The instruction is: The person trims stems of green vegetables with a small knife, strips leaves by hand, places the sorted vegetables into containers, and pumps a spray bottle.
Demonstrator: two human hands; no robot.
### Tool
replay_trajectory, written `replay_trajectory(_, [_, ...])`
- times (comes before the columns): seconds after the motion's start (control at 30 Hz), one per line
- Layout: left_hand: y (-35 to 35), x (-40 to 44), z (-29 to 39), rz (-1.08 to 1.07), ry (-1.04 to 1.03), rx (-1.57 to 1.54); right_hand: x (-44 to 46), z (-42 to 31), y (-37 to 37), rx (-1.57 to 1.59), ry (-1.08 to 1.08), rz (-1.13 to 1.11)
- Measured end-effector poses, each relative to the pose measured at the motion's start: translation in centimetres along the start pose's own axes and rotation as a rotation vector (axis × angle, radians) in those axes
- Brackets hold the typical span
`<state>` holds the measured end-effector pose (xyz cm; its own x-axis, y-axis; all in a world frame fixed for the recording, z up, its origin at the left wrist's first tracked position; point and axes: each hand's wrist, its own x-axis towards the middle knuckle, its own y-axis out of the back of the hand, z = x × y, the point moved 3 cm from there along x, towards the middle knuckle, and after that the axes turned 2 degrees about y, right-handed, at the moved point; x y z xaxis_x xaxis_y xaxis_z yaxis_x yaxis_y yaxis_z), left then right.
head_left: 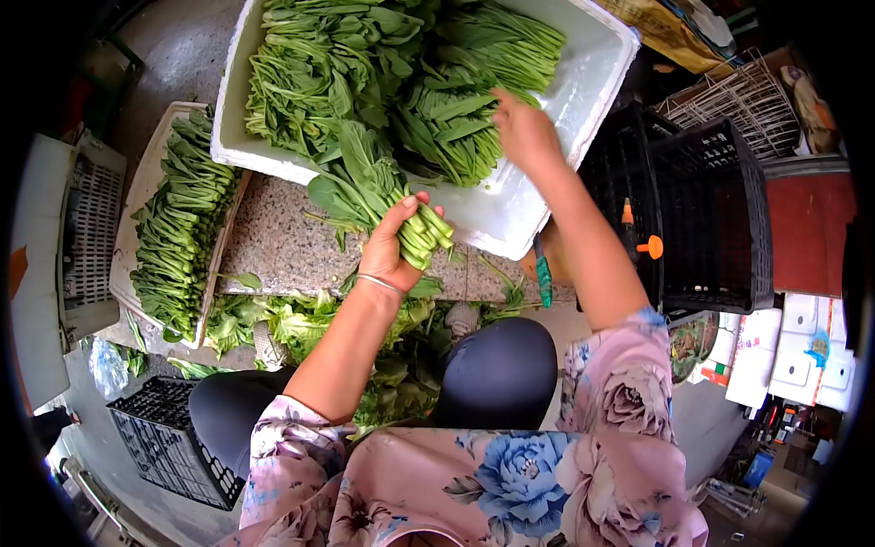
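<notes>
– Floral shirt [519, 474] closest to us, then two bare arms reaching forward. What's being handled?

– Bunch of greens [415, 223]. It's in the left hand [387, 251], just outside the near edge of the white box [592, 64], stems toward the person and leaves pointing at the box.

– How do the fingers sit?

– On the left, they're clamped round the stems, thumb on top. The right hand [529, 132] is over the box, by the cut ends of the packed greens [346, 64]. Its fingers look curled, but I can't tell whether they're closed on anything.

– So how far along would you say it is?

– Partway, I'd judge. Inside the box, greens lie in thick rows on the left and in the middle, while white floor shows along the right and near sides. So there seems to be room left, and the held bunch isn't laid among them yet.

– Anything beyond that?

– To the left, a tray [130, 219] bears a long row of stems [187, 228], neatly lined up; whether those are finished or waiting, I can't say. Loose leaves [301, 324] lie below the stone slab [273, 219], around the person's feet. Farther right stands a black crate [715, 210].
</notes>
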<state>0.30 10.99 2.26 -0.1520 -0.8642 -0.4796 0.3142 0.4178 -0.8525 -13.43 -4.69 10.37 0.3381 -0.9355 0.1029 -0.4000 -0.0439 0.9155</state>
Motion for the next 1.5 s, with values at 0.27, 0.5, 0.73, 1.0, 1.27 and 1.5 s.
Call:
replay_trajectory(0.27, [0.5,-0.8,1.5,-0.046,0.006,-0.064,5.8,5.0,0.1,-0.525,-0.197,-0.134])
replay_trajectory(0.5, [0.5,-0.5,0.2,-0.065,0.022,-0.056,0.8,3.7,4.2,0.574,-0.384,-0.072])
replay_trajectory(0.73, [0.4,-1.4,0.3,-0.072,-0.008,-0.076,-3.5,4.6,-0.1,1.474,-0.498,-0.141])
replay_trajectory(1.0, [-0.2,-2.0,0.3,-0.136,-0.010,-0.127,-6.8,0.4,-0.6,1.288,-0.542,-0.102])
replay_trajectory(1.27, [0.6,-3.2,-0.4,-0.106,0.031,-0.066,-12.3,-5.6,-3.2,0.605,0.146,-0.288])
replay_trajectory(1.5, [2.3,-5.1,0.6,-0.043,0.025,0.096,-13.9,-7.7,-3.1,0.365,0.109,-0.539])
